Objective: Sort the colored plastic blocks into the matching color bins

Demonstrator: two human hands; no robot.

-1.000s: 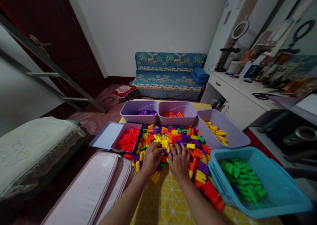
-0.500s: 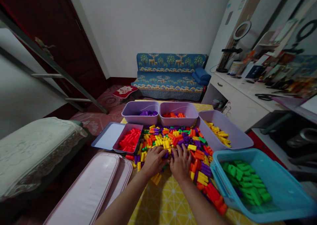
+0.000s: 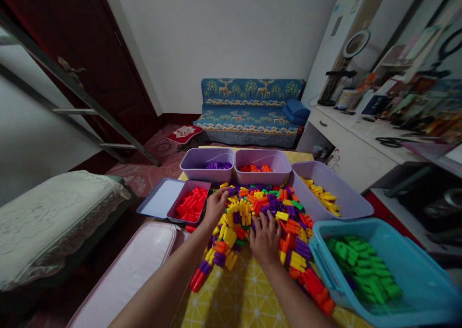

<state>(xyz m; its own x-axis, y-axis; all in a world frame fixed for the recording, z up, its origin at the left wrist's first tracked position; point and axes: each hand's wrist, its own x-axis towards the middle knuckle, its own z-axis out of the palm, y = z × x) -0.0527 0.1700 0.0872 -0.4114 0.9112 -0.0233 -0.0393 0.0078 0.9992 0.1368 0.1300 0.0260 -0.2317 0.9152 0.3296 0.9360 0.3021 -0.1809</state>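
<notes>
A mixed pile of plastic building pieces (image 3: 228, 235) in yellow, purple, orange, red and green covers the middle of the table. My left hand (image 3: 215, 205) is at the pile's left side, beside the box of red pieces (image 3: 190, 203). Its fingers are bent together near purple and yellow pieces; what they hold, if anything, is too small to make out. My right hand (image 3: 265, 237) lies on the near middle of the pile, palm down with fingers spread, touching purple pieces (image 3: 270, 205).
Lilac bins hold purple (image 3: 218, 165), orange (image 3: 257, 168) and yellow pieces (image 3: 323, 196) along the far and right sides. A blue tub (image 3: 415, 265) at right holds green pieces. Pale pink lids (image 3: 126, 270) lie at left. A yellow patterned cloth (image 3: 238, 289) covers the table.
My left hand has moved left and away from me, from beside my right hand to the pile's far left. Pieces formerly behind its forearm now show. My right hand stays nearly in place.
</notes>
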